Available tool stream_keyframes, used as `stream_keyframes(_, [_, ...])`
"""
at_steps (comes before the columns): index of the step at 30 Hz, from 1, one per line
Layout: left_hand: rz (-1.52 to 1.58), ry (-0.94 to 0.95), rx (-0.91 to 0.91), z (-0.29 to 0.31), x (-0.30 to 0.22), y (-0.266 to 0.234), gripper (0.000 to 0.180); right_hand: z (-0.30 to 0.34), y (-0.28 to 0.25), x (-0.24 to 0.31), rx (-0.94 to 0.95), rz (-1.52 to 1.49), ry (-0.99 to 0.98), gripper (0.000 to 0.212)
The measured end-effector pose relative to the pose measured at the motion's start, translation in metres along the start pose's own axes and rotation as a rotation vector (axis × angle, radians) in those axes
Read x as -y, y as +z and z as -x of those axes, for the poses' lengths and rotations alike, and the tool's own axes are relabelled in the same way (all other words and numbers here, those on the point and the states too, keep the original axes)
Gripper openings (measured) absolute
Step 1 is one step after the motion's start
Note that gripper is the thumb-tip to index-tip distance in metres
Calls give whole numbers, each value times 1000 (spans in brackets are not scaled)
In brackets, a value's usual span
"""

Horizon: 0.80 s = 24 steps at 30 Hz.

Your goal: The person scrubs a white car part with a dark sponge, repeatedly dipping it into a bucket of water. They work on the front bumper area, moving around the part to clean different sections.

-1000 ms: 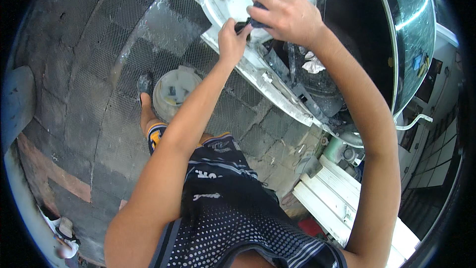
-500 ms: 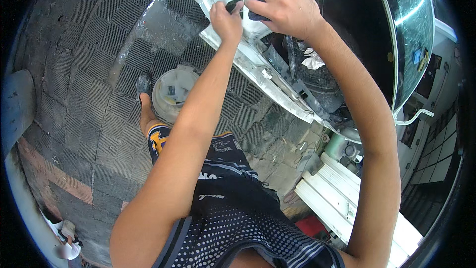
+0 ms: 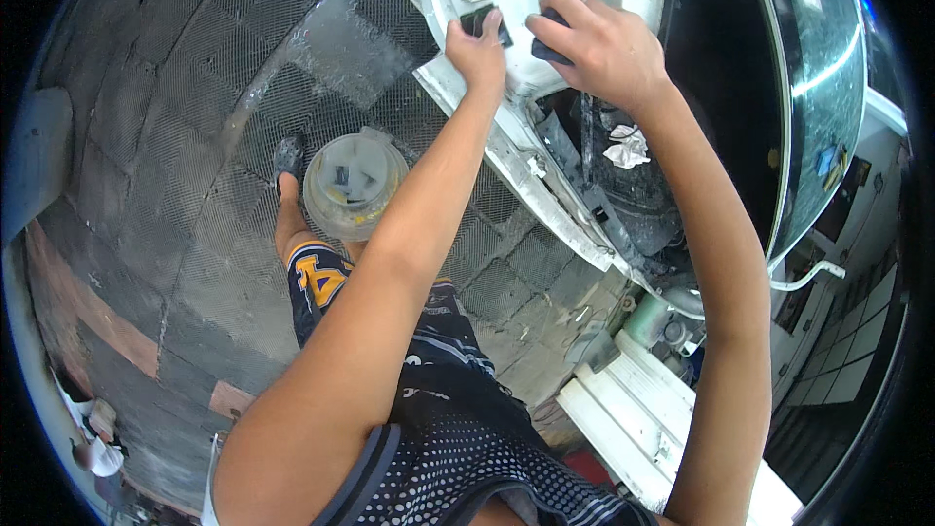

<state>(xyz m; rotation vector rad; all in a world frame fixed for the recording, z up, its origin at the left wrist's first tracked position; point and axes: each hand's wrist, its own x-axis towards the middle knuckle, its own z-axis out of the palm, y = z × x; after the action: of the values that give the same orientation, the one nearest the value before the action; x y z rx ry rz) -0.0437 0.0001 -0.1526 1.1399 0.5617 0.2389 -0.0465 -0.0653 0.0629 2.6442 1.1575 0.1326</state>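
Note:
Both my arms reach forward to a white car body panel point(image 3: 526, 73) with holes in it. My left hand point(image 3: 477, 56) is closed, its thumb pressed over a thin dark rectangular piece point(image 3: 471, 19) that lies close against the panel's edge area. To its right, my right hand point(image 3: 614, 51) grips a dark block point(image 3: 551, 39), with the fingers curled round its top and side. A small gap separates the two hands. I cannot tell whether the block touches the panel.
A bucket of cloudy water point(image 3: 355, 219) with dark pieces inside stands by my foot on the dark ridged floor point(image 3: 234, 224). Crumpled white paper point(image 3: 626, 146) lies in the car's open cavity. A curved window point(image 3: 828, 88) rises at right, above white slatted boards point(image 3: 623, 399). Another person point(image 3: 102, 453) is far left.
The view has shifted, so the panel and bucket sit slightly differently. My hands are a little farther apart, and the dark piece under my left hand shows broader and flatter.

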Motion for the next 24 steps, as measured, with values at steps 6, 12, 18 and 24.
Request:
stream_keyframes(6, [242, -47, 37, 1, 6, -3, 31, 2, 1, 1, -9, 36, -8, 36])
stream_keyframes(12, [117, -34, -9, -4, 14, -4, 31, -6, -6, 1, 11, 8, -35, 38])
stream_keyframes(18, [-57, 143, -83, -9, 14, -2, 36, -11, -7, -4, 7, 13, -43, 40])
stream_keyframes(24, [-240, 73, -64, -24, 11, 9, 31, -9, -7, 3, 10, -9, -19, 38])
